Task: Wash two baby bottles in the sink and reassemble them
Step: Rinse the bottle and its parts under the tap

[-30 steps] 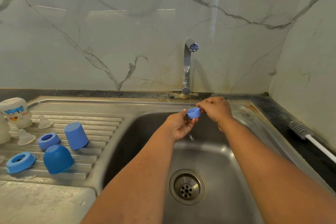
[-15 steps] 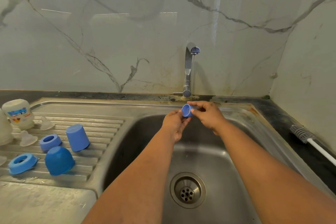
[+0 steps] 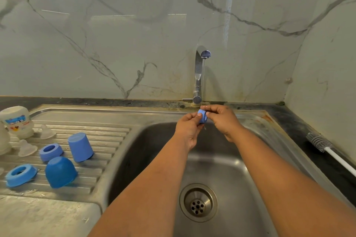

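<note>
A small blue cap (image 3: 202, 117) is pinched between my left hand (image 3: 189, 129) and my right hand (image 3: 221, 119) under the tap (image 3: 199, 75), above the sink (image 3: 217, 169). A thin stream of water runs from the spout. On the drainboard (image 3: 107, 140) at the left lie an upside-down white bottle (image 3: 18, 122), two clear teats (image 3: 46, 132) (image 3: 27, 148), two blue screw rings (image 3: 51, 152) (image 3: 20, 175), and two blue covers (image 3: 80, 147) (image 3: 59, 171) standing mouth down. Part of another clear bottle (image 3: 3, 140) shows at the left edge.
A bottle brush (image 3: 319, 143) with a white handle lies on the dark counter to the right of the sink. The drain (image 3: 198, 202) sits at the bottom of the basin. Marble wall stands behind and to the right.
Both hands have lifted the small blue cap up and back toward the tap base and turned it on its side between the fingers.
</note>
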### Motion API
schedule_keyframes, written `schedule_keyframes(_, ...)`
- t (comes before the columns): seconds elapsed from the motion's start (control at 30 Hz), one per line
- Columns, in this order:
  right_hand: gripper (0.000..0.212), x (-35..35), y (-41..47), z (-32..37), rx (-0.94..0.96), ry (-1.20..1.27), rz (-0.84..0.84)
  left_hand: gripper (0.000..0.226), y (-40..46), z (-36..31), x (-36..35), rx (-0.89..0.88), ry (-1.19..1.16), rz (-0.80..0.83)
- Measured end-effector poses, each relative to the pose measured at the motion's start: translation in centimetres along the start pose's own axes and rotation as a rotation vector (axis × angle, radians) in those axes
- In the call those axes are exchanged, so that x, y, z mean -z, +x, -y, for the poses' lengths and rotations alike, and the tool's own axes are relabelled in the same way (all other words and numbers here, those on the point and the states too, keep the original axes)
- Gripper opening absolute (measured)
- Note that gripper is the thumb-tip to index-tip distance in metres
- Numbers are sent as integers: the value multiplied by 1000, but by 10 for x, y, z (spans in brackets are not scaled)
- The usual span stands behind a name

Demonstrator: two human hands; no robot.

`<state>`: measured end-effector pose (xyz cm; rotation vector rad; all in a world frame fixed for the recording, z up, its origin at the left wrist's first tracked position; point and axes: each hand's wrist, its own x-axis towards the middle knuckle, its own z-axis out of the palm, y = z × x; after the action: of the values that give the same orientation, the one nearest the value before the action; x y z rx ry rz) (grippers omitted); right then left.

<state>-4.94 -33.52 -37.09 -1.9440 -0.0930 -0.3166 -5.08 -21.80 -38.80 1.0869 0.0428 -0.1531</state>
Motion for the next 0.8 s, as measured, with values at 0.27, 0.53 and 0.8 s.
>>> schedule_keyframes(0.27, 33, -5, 1, 3, 143, -264, 12, 10, -1, -1, 1, -132, 10, 51)
schedule_keyframes(0.53, 28, -4, 1, 4, 50, -175, -98, 24, -2, -8, 0, -22, -187, 32)
schedule_keyframes(0.8, 19, -5, -2, 3, 227, -261, -84, 31, -3, -8, 1, 87, -197, 60)
